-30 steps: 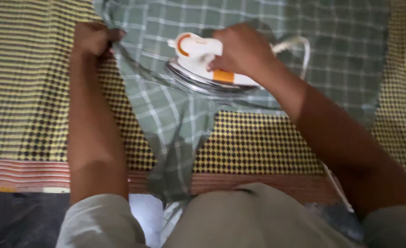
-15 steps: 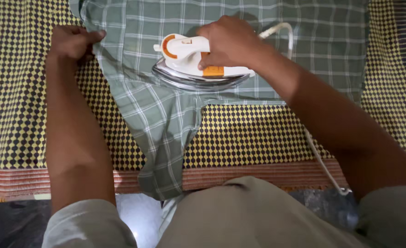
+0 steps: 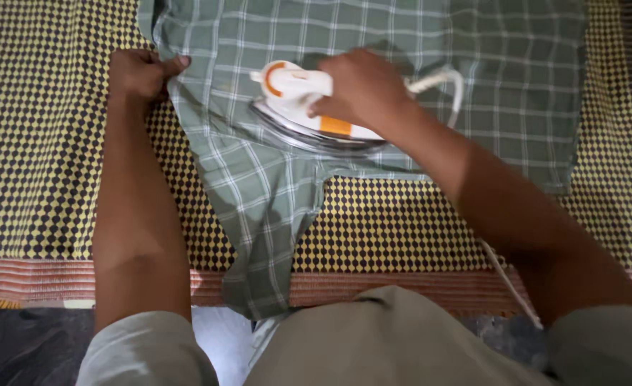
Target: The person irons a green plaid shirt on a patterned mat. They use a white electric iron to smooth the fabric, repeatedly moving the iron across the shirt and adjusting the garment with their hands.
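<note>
Gripping the handle of a white and orange iron [image 3: 309,107], the right hand [image 3: 359,89] is closed around it from above. Iron soleplate rests flat on a green checked shirt [image 3: 373,43], near the shirt's middle. White cord [image 3: 444,78] loops out behind the right hand and lies on the fabric. Left hand [image 3: 141,71] is closed, pinching the shirt's left edge between thumb and fingers, holding the cloth taut. Shirt is spread over a yellow and black patterned cloth [image 3: 37,143] with a red striped border [image 3: 401,282] along the near edge. One narrow part of the shirt [image 3: 266,243] hangs down over that border toward the person. Both forearms are bare; grey sleeves show at the bottom.
</note>
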